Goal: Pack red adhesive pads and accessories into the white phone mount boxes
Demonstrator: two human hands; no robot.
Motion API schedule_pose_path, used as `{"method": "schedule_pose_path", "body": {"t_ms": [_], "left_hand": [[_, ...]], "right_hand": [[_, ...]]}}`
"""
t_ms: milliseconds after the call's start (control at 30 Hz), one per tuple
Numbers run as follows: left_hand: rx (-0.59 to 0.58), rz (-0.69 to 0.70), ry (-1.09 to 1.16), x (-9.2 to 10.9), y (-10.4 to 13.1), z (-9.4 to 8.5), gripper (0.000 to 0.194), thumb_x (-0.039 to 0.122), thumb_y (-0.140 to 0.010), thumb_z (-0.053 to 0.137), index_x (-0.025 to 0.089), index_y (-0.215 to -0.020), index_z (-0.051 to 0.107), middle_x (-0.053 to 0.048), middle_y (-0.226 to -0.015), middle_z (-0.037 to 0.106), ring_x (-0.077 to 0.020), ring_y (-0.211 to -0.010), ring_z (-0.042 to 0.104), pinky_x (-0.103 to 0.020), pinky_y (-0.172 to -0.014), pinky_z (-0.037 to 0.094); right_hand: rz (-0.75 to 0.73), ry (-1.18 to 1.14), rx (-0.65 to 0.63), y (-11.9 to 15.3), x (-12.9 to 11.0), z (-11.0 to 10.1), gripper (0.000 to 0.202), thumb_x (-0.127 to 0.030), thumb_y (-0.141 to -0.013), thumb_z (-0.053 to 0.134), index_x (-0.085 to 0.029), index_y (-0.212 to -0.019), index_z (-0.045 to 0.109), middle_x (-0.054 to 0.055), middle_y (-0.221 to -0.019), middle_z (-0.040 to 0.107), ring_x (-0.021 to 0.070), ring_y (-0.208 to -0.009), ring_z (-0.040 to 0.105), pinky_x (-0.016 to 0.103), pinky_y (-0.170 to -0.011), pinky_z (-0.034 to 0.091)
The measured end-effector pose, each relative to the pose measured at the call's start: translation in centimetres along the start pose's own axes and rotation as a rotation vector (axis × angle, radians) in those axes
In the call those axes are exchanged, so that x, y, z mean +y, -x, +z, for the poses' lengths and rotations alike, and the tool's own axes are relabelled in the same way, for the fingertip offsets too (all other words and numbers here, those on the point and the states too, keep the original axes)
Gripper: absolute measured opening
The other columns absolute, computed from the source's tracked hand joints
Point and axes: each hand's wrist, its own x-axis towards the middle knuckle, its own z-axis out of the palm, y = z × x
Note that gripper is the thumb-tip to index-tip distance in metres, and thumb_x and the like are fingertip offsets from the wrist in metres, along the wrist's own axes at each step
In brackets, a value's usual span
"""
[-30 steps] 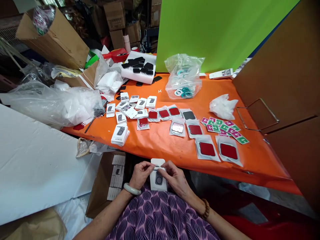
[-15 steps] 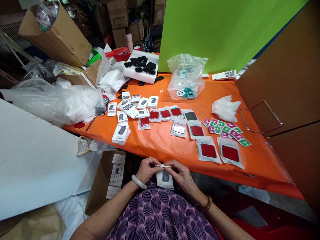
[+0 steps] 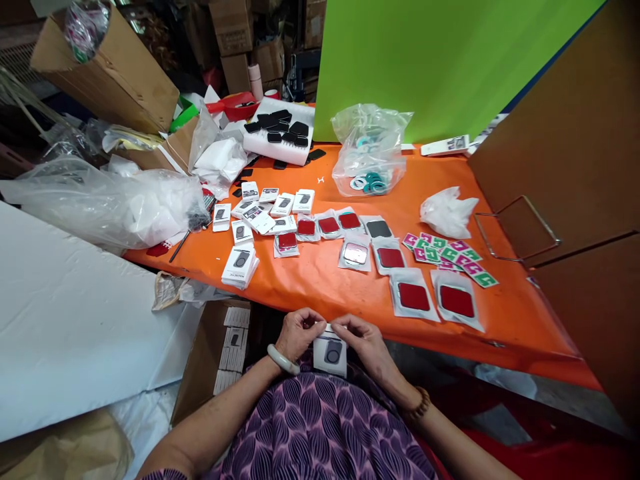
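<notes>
While a lime-green panel (image 3: 400, 67) is rising behind the workspace, an orange-covered table (image 3: 320, 287) is stretching across it, its near edge running just beyond a seated person's lap. A cardboard carton (image 3: 197, 377) is standing lower down on the person's left, holding rows of white boxes (image 3: 235, 340). A clear plastic bag (image 3: 373, 127) is sitting toward the back of the table with teal and white rings (image 3: 375, 181) showing inside; red-faced pouches (image 3: 413, 297) are lying nearer the front, and a stack of printed boxes (image 3: 239, 267) is resting to their left.

Above a purple patterned garment (image 3: 325, 427), the person's left hand (image 3: 296, 337) and right hand (image 3: 369, 343) are meeting at one small white box (image 3: 330, 357), which is staying apart from the table. Its end flap (image 3: 329, 327) is no longer standing up past the far edge, as a second ago, but is apparently lying folded between the hands, suggesting that this end is closed or nearly so. The box's long axis is running away from the body, the flap end pointing toward the table, the other toward the waist, and the printed face is turning up to the camera. Thumb and forefinger of each hand are pinching a far corner of the box; how the remaining fingers are pressing behind it, one cannot tell.
</notes>
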Motion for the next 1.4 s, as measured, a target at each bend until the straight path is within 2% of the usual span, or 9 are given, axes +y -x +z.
{"method": "schedule_pose_path", "body": {"t_ms": [200, 433, 700, 867, 1000, 1100, 1233, 1333, 1400], "left_hand": [[-0.099, -0.033, -0.006, 0.5, -0.3, -1.0, 0.018, 0.030, -0.068, 0.068, 0.012, -0.068, 0.067, -0.002, -0.063, 0.064, -0.0113, -0.058, 0.051, -0.024, -0.059, 0.041], [-0.136, -0.021, 0.115, -0.5, 0.0, -1.9, 0.027, 0.039, -0.069, 0.073, 0.012, -0.075, 0.072, -0.004, -0.072, 0.070, -0.0146, -0.068, 0.059, -0.028, -0.071, 0.046], [-0.223, -0.020, 0.041, -2.7, 1.1, -2.3, 0.027, 0.030, -0.064, 0.077, 0.014, -0.085, 0.071, -0.004, -0.081, 0.070, -0.0149, -0.073, 0.059, -0.026, -0.071, 0.045], [-0.192, -0.060, 0.264, -3.1, 0.9, -1.3, 0.027, 0.032, -0.065, 0.076, 0.013, -0.081, 0.065, -0.001, -0.074, 0.065, -0.0123, -0.068, 0.056, -0.026, -0.067, 0.043], [-0.045, 0.035, 0.303, -0.7, -0.5, -1.6, 0.028, 0.034, -0.065, 0.076, 0.014, -0.079, 0.063, 0.001, -0.068, 0.058, -0.0099, -0.065, 0.051, -0.023, -0.064, 0.041], [0.063, 0.100, 0.261, 2.9, -1.8, -4.7, 0.029, 0.035, -0.065, 0.076, 0.014, -0.080, 0.063, 0.002, -0.069, 0.057, -0.0093, -0.064, 0.050, -0.022, -0.062, 0.041], [0.224, 0.181, 0.198, 7.7, -4.2, -12.1, 0.032, 0.037, -0.067, 0.074, 0.015, -0.087, 0.064, 0.001, -0.074, 0.061, -0.0096, -0.066, 0.053, -0.021, -0.062, 0.043], [0.281, 0.165, 0.005, 9.2, -6.4, -17.0, 0.033, 0.036, -0.066, 0.074, 0.013, -0.089, 0.066, 0.001, -0.072, 0.060, -0.0089, -0.062, 0.051, -0.020, -0.057, 0.040], [0.309, 0.092, -0.164, 9.0, -7.7, -18.8, 0.032, 0.034, -0.067, 0.071, 0.013, -0.091, 0.068, 0.000, -0.072, 0.061, -0.0103, -0.061, 0.051, -0.022, -0.056, 0.040]], "right_hand": [[0.047, -0.011, -0.089, -0.1, 0.4, 0.3, 0.037, -0.052, -0.077, 0.064, -0.016, -0.069, 0.061, -0.003, -0.059, 0.051, 0.0099, -0.053, 0.044, 0.022, -0.052, 0.036], [-0.194, 0.220, -0.100, 0.5, 2.0, 0.1, 0.043, -0.051, -0.087, 0.051, -0.018, -0.111, 0.064, 0.009, -0.108, 0.066, 0.0222, -0.098, 0.061, 0.034, -0.088, 0.048], [-0.143, 0.291, -0.334, 0.8, 2.1, -0.9, 0.044, -0.045, -0.086, 0.056, -0.018, -0.120, 0.062, 0.008, -0.112, 0.067, 0.0226, -0.099, 0.063, 0.036, -0.090, 0.050], [-0.067, 0.185, -0.231, 0.5, 2.5, -0.4, 0.049, -0.052, -0.079, 0.062, -0.017, -0.113, 0.065, 0.010, -0.112, 0.067, 0.0253, -0.100, 0.063, 0.038, -0.088, 0.051], [-0.085, 0.084, -0.084, -0.7, 1.1, 0.6, 0.050, -0.054, -0.080, 0.060, -0.018, -0.115, 0.061, 0.008, -0.092, 0.069, 0.0207, -0.080, 0.065, 0.032, -0.072, 0.054], [-0.107, -0.001, -0.014, -1.4, -0.3, 1.1, 0.055, -0.054, -0.083, 0.057, -0.020, -0.126, 0.050, 0.005, -0.084, 0.067, 0.0151, -0.060, 0.060, 0.028, -0.056, 0.050], [-0.082, -0.041, 0.062, -2.0, -0.5, 1.4, 0.051, -0.056, -0.077, 0.063, -0.019, -0.110, 0.055, 0.005, -0.081, 0.066, 0.0135, -0.055, 0.058, 0.026, -0.049, 0.046], [-0.051, -0.062, 0.089, -2.1, 0.2, 1.6, 0.050, -0.058, -0.073, 0.064, -0.018, -0.101, 0.058, 0.005, -0.077, 0.065, 0.0136, -0.055, 0.057, 0.026, -0.049, 0.046], [-0.035, -0.069, 0.081, -2.3, 0.5, 2.1, 0.050, -0.059, -0.073, 0.064, -0.018, -0.100, 0.058, 0.005, -0.077, 0.066, 0.0139, -0.056, 0.057, 0.026, -0.049, 0.045]]}}
